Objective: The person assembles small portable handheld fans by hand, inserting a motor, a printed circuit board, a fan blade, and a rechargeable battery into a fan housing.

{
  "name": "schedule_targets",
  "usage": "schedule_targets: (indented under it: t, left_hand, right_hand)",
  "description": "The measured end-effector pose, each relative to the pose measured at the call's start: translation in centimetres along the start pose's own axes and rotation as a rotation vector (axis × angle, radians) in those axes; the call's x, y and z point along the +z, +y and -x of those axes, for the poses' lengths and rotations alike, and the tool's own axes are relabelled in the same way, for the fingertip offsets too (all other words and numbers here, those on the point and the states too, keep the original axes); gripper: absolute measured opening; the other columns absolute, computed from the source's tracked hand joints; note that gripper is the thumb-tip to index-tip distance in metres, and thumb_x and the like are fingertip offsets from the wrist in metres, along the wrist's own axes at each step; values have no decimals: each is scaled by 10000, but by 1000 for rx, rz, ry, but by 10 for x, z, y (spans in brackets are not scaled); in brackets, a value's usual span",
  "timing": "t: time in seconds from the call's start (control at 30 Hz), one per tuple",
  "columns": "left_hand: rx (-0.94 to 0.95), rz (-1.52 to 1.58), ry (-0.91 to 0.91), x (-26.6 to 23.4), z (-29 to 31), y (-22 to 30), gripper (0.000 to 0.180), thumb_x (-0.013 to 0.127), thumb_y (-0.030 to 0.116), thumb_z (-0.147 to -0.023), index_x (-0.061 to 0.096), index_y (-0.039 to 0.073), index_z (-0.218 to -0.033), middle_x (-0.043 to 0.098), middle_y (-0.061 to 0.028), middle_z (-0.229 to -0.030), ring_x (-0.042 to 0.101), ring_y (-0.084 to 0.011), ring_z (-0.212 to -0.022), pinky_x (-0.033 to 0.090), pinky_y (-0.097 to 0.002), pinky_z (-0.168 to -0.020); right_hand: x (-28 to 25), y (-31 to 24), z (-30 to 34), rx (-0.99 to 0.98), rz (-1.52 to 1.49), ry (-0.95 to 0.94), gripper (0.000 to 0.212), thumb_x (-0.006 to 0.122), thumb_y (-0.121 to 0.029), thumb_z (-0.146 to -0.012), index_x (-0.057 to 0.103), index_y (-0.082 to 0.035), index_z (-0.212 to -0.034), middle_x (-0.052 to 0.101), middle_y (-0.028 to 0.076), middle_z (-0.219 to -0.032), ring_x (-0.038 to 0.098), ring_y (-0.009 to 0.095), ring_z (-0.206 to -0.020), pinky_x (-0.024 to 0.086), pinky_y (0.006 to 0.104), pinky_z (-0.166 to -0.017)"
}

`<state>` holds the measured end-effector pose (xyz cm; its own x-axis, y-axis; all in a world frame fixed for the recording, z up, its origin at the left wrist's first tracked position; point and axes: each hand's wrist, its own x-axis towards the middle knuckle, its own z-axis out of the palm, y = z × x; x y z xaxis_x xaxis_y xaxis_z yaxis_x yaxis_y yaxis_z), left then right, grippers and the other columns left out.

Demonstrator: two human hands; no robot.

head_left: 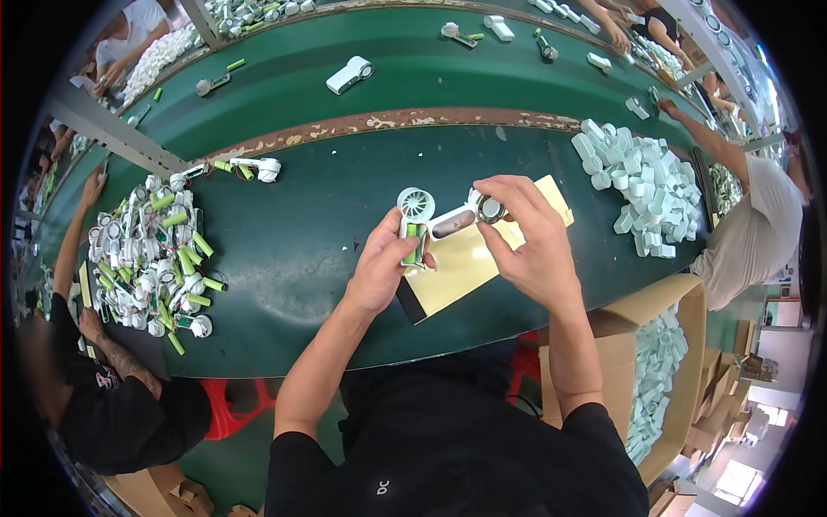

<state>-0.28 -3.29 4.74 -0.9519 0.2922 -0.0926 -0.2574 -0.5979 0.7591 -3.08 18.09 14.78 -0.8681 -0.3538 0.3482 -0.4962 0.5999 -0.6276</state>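
My left hand (377,269) is closed around a small handheld fan body (416,207), pale, with a round vented head and a green battery showing in its handle. In my right hand (541,250), thumb and fingers pinch the round silver-ringed head of a white fan cover (453,222). The cover's handle end, with a grey-brown panel, points left and meets or nearly meets the fan body; I cannot tell whether they touch. Below both hands lies a yellow folder or pad (457,280) with a dark edge, on the dark green table (284,258).
Fan innards with green batteries pile up at the left (142,250). Pale shells (642,185) heap at the right, more in a cardboard box (594,362). Beyond a worn ledge (379,121), a green conveyor belt (413,77) carries scattered fan parts. Co-workers sit on both sides.
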Motion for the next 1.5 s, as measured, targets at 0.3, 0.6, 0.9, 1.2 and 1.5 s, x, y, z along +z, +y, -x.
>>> schedule_targets:
  t: [0.3, 0.6, 0.9, 1.2, 1.5]
  left_hand:
    - [83, -101, 66, 1, -1, -8, 736, 453, 6, -967, 183, 42, -1651, 557, -70, -1234, 586, -153, -928, 535, -354, -794]
    - [98, -152, 24, -1, 0, -12, 828, 408, -13, -948, 23, 52, -1678, 514, -113, -1289, 573, -171, -889, 516, -338, -726]
    - [159, -295, -7, 7, 6, -10, 806, 340, -35, -1007, -71, 110, -1685, 488, -60, -1316, 488, -118, -837, 420, -248, -653]
    - [279, -467, 8, 8, 5, -13, 767, 349, 9, -1050, -69, 107, -1686, 503, -29, -1238, 445, -105, -773, 400, -235, -666]
    - [180, -456, -55, 1, 4, -9, 811, 346, -5, -1006, -105, 66, -1677, 465, -58, -1368, 464, -113, -837, 428, -260, -722]
  right_hand:
    - [-2, -1, 3, -11, 24, 31, 466, 746, 32, -804, 683, -74, -1254, 680, 107, -1225, 694, 238, -937, 564, 338, -771]
    - [0, 0, 1, -24, 11, 25, 461, 753, 18, -806, 684, -79, -1252, 683, 110, -1210, 693, 231, -916, 560, 335, -748]
    - [0, -2, 2, -25, 14, 30, 456, 755, 20, -804, 684, -69, -1246, 684, 115, -1205, 701, 240, -937, 562, 333, -743]
    - [1, -5, 2, -33, -4, 42, 454, 755, 46, -791, 687, -67, -1225, 685, 106, -1199, 693, 223, -941, 556, 312, -751]
    - [0, -4, 2, 14, -100, 67, 435, 737, 64, -805, 691, -64, -1219, 687, 89, -1195, 683, 190, -935, 557, 300, -755]
